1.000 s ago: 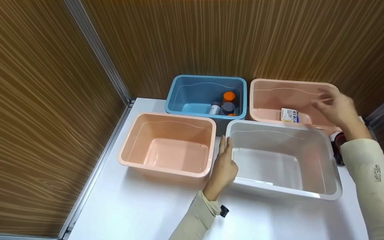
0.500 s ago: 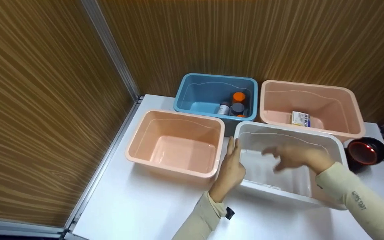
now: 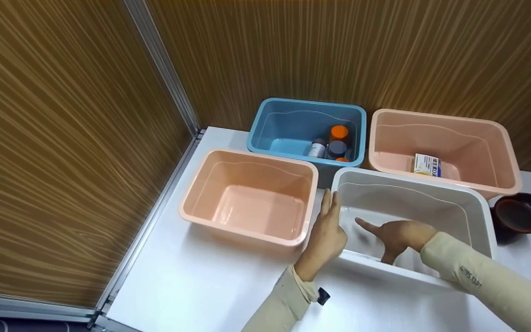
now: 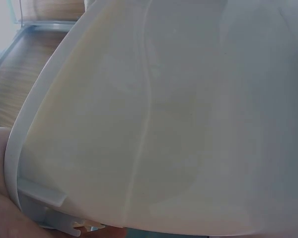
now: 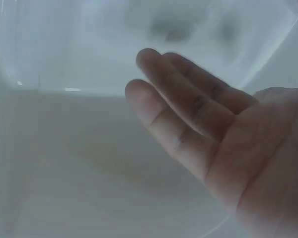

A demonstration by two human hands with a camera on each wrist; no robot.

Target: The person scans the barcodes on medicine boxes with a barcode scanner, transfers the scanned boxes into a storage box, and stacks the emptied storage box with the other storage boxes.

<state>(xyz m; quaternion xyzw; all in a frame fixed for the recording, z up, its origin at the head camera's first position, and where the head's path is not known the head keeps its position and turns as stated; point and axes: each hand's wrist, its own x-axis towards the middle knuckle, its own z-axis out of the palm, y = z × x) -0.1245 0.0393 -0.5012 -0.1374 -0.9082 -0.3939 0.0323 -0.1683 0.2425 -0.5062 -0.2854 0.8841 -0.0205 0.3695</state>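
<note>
My left hand [image 3: 324, 235] rests at the left end of the white tub [image 3: 413, 276], two fingers pointing straight up along its rim. In the left wrist view the pale outer wall [image 4: 179, 119] of the tub fills most of the frame, with part of the hand [image 4: 5, 213] at its rim. Inside the tub my right hand [image 3: 401, 235] reaches down, index finger extended and thumb spread. The right wrist view shows that hand [image 5: 228, 129] with straight fingers and a bare palm above the tub's white floor.
Left stands a peach tub [image 3: 258, 207]. Behind it, a blue tub [image 3: 279, 147] contains several bottles, one with an orange cap [image 3: 339, 133]. A second peach tub [image 3: 468, 152] holds a small white box [image 3: 427, 165]. A dark round device [image 3: 521, 214] with a cord sits at right.
My right hand has come from over the back peach tub, leftward and down into the white tub. My left hand stays at the white tub's end. The head view has shifted slightly.
</note>
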